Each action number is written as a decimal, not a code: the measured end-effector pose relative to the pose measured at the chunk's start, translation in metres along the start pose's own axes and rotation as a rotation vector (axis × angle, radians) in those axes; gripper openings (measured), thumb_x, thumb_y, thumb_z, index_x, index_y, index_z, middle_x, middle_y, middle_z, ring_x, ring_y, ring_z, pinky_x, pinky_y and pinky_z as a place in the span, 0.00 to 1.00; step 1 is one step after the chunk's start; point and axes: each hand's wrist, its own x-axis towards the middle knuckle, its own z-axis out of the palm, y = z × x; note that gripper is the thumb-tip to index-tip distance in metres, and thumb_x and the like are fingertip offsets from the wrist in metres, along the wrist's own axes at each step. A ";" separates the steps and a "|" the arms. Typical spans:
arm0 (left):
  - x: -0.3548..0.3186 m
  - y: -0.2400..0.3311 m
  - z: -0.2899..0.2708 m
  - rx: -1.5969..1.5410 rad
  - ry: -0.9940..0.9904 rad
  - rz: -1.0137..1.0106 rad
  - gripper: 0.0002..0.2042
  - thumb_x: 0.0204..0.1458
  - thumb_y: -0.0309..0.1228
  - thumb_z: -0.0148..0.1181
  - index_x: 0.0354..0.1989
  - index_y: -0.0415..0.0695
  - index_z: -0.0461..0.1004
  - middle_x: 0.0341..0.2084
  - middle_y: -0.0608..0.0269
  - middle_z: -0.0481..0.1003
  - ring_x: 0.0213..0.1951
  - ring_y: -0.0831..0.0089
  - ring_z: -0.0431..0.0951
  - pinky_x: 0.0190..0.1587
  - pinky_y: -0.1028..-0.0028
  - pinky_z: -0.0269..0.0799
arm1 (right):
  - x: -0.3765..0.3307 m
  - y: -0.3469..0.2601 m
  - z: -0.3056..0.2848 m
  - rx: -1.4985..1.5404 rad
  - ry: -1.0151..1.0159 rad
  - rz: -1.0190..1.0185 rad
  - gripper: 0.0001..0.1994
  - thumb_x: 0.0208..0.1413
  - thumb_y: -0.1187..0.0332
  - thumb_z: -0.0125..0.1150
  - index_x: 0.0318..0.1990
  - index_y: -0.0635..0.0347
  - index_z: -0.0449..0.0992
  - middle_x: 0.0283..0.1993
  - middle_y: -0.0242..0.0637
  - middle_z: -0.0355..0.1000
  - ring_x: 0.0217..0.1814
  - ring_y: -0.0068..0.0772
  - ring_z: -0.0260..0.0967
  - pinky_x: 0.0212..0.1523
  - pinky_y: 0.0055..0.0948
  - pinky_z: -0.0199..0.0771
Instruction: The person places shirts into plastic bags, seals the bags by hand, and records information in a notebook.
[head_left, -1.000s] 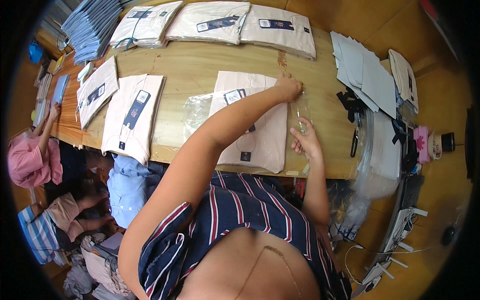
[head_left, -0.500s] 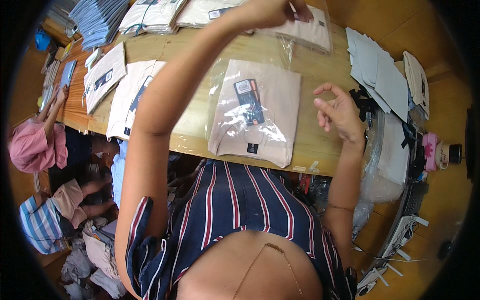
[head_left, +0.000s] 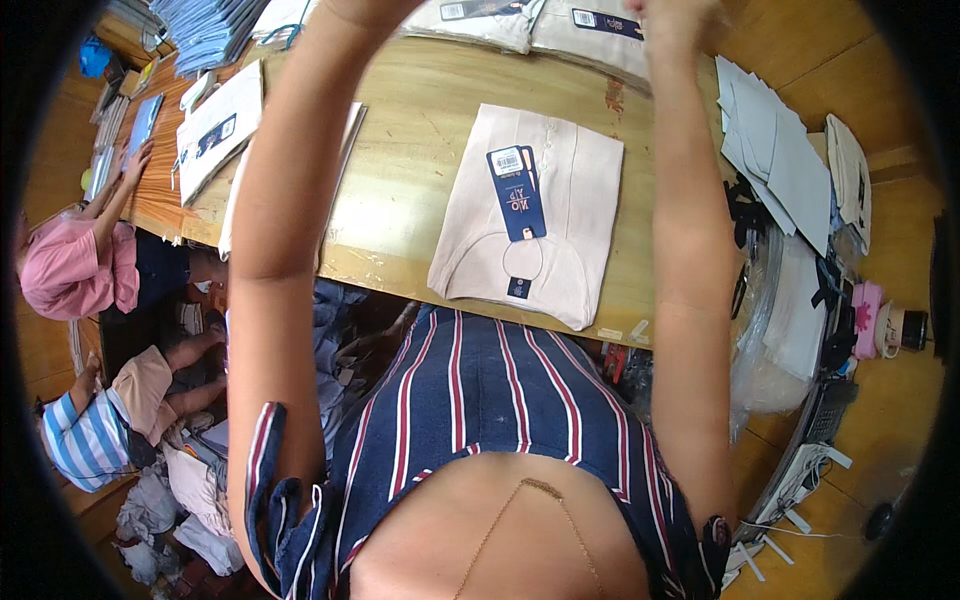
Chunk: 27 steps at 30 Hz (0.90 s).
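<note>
Closest in, a folded beige garment (head_left: 530, 215) lies flat on the worn wooden table (head_left: 410, 190), soft ribbed cloth with a navy card tag on top. Both arms rise over it. The left hand (head_left: 365, 8) and right hand (head_left: 672, 15) are cut off at the top edge; open or closed, can't tell. Right of the garment, a stack of pale grey sheets (head_left: 775, 160) beside crinkled clear plastic bags (head_left: 770, 330). Farther back, bagged folded shirts (head_left: 560, 25) in a row, and a blue pile (head_left: 205, 30) at far left.

You wear sleeveless navy-blue top with red and white vertical stripes (head_left: 500, 400), ruffled fabric trim at armholes (head_left: 285, 520), thin gold chain necklace (head_left: 530, 500). Your arms bare, no sleeves.
</note>
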 end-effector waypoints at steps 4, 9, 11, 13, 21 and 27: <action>-0.043 0.049 0.023 -0.083 0.426 -0.561 0.14 0.33 0.11 0.47 0.28 0.41 0.72 0.25 0.61 0.70 0.29 0.68 0.67 0.31 0.75 0.62 | -0.009 -0.017 -0.033 -0.076 0.338 -0.615 0.10 0.52 0.68 0.46 0.37 0.61 0.71 0.19 0.33 0.67 0.17 0.25 0.62 0.19 0.23 0.61; -0.142 0.081 0.040 -0.019 0.211 -1.163 0.08 0.37 0.21 0.59 0.28 0.41 0.72 0.25 0.70 0.69 0.26 0.80 0.62 0.29 0.82 0.57 | -0.063 0.072 -0.044 -0.672 0.282 -0.510 0.13 0.49 0.68 0.48 0.44 0.53 0.69 0.30 0.38 0.70 0.25 0.37 0.68 0.24 0.31 0.66; -0.170 0.097 0.053 -0.135 0.123 -1.477 0.06 0.36 0.21 0.58 0.25 0.40 0.71 0.23 0.66 0.69 0.21 0.76 0.63 0.24 0.81 0.59 | -0.085 0.112 -0.054 -0.771 0.148 -0.300 0.15 0.47 0.70 0.48 0.45 0.53 0.68 0.31 0.39 0.70 0.27 0.39 0.68 0.25 0.34 0.66; -0.200 0.106 0.058 -0.271 0.005 -1.612 0.11 0.35 0.18 0.55 0.31 0.39 0.69 0.27 0.63 0.67 0.26 0.72 0.64 0.29 0.79 0.61 | -0.094 0.132 -0.055 -0.803 0.072 -0.124 0.16 0.46 0.69 0.49 0.46 0.50 0.68 0.30 0.40 0.70 0.28 0.40 0.68 0.28 0.35 0.66; -0.216 0.147 0.041 -0.344 -0.348 -1.608 0.31 0.26 0.13 0.38 0.48 0.40 0.52 0.44 0.54 0.54 0.48 0.63 0.55 0.47 0.68 0.51 | -0.087 0.103 -0.056 -0.795 -0.161 0.276 0.27 0.40 0.67 0.53 0.53 0.45 0.59 0.26 0.43 0.71 0.29 0.44 0.68 0.32 0.37 0.65; -0.184 0.200 -0.002 -0.242 -0.159 -1.346 0.27 0.34 0.22 0.53 0.47 0.38 0.50 0.42 0.52 0.53 0.46 0.62 0.54 0.49 0.66 0.49 | -0.064 0.075 -0.048 -1.012 -0.159 0.070 0.30 0.39 0.68 0.55 0.55 0.48 0.57 0.26 0.48 0.70 0.31 0.48 0.69 0.33 0.41 0.66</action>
